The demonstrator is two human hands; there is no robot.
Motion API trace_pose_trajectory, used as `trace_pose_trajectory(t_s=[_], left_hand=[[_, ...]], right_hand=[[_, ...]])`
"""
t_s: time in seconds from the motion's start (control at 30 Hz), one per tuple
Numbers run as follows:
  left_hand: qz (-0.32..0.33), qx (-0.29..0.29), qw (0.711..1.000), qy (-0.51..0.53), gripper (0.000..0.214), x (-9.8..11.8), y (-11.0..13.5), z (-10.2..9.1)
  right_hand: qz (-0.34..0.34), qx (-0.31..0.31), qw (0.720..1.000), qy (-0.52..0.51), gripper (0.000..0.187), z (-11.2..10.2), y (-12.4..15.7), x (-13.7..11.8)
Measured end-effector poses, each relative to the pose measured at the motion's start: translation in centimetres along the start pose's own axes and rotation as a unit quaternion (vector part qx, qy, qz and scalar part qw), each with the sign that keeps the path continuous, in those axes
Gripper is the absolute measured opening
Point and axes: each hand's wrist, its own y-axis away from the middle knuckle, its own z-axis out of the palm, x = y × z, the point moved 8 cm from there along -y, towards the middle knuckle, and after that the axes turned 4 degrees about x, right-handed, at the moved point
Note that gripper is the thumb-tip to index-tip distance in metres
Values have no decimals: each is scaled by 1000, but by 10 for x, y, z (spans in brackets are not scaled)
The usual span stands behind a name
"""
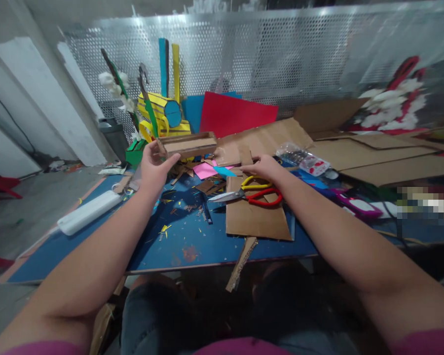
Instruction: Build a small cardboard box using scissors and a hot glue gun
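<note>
My left hand (pixel 155 165) grips the left end of a shallow open cardboard box (pixel 188 147), thumb along its near side and fingers behind it. The box is held just above the scraps on the blue table (pixel 177 246). To the right, my right hand (pixel 266 168) has its fingertips closed at a small cardboard piece (pixel 245 154). Beneath that wrist, scissors (pixel 240 195) with yellow and red handles lie on a flat cardboard sheet (pixel 257 224), blades pointing left. A pink paper piece (pixel 204 170) and a light blue one (pixel 224 171) lie between my hands.
A white power strip (pixel 90 211) rests at the left. Behind stand a yellow paper model (pixel 163 116), red sheet (pixel 237 114) and perforated metal panel (pixel 274 59). Large cardboard sheets (pixel 373 160) and a clear plastic package (pixel 307 160) lie right. A cardboard strip (pixel 241 264) overhangs the front edge.
</note>
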Motion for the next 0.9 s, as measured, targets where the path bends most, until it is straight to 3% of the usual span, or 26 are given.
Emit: trace_pose_trajectory(t_s=[0.17,0.37,0.57,0.67,0.73,0.83,0.9], left_hand=[[-7,-14,1000,-9,84,0,4,3],[-15,18,999,34,89,-7,-4,-4],[-54,7,995,83,90,-17,-8,-2],[-73,3,993,96,92,-20,-8,-2],[-73,-1,992,99,95,-21,-9,-2],[-65,-13,993,96,96,-19,-10,-1],[-66,-15,994,92,95,-19,-9,-1]], right_hand=[[-13,3,999,50,68,-12,6,-6],[-111,-102,971,187,61,0,19,-24],[-109,-87,952,271,68,-5,22,-22],[-145,-74,943,291,67,-11,28,-32],[-177,-90,933,300,58,-12,34,-39],[-212,-186,915,289,31,-3,47,-44],[-210,-207,922,252,22,0,52,-45]])
